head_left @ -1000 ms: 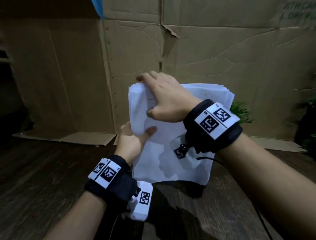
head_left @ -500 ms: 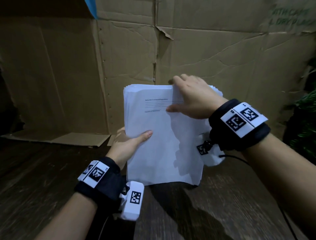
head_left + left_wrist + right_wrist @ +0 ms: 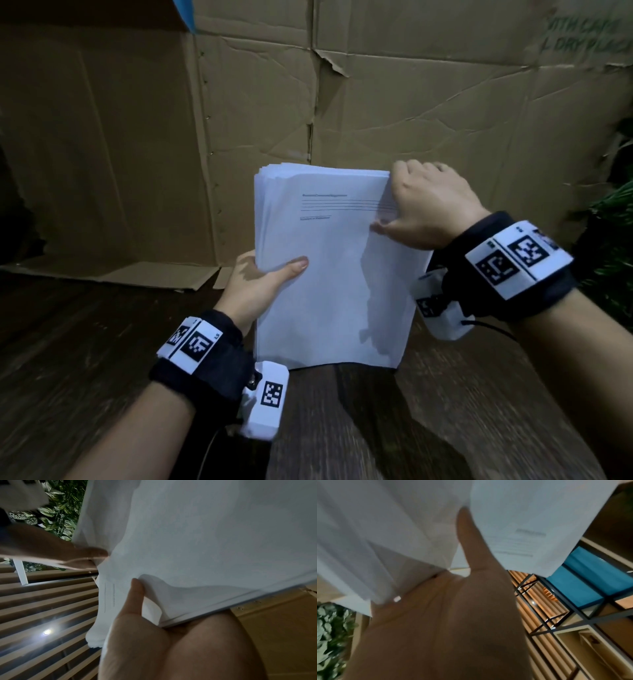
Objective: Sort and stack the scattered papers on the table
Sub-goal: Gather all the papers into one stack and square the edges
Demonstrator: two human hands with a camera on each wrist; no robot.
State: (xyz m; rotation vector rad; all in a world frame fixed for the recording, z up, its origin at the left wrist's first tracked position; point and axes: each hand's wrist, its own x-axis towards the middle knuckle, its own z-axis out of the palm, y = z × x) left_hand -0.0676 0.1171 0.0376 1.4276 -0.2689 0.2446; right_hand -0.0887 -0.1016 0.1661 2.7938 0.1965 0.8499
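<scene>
A thick stack of white papers [image 3: 335, 291] stands upright on its bottom edge on the dark wooden table [image 3: 85, 342]. The top sheet carries a few printed lines near its top. My left hand [image 3: 260, 281] grips the stack's left edge, thumb on the front, fingers hidden behind. My right hand [image 3: 424, 209] grips the top right corner, thumb pressed on the front sheet. In the left wrist view the thumb [image 3: 135, 597] lies on the stack of papers [image 3: 205, 547]. In the right wrist view the thumb [image 3: 471, 536] presses the papers [image 3: 539, 513].
A creased brown cardboard wall [image 3: 411, 120] stands right behind the stack, with a flap [image 3: 137, 274] lying on the table at its foot. Green leafy plants [image 3: 613, 219] fill the right edge.
My right hand slid along the top edge from the left corner to the right corner. The bent-over sheets now stand straight and the stack looks squared.
</scene>
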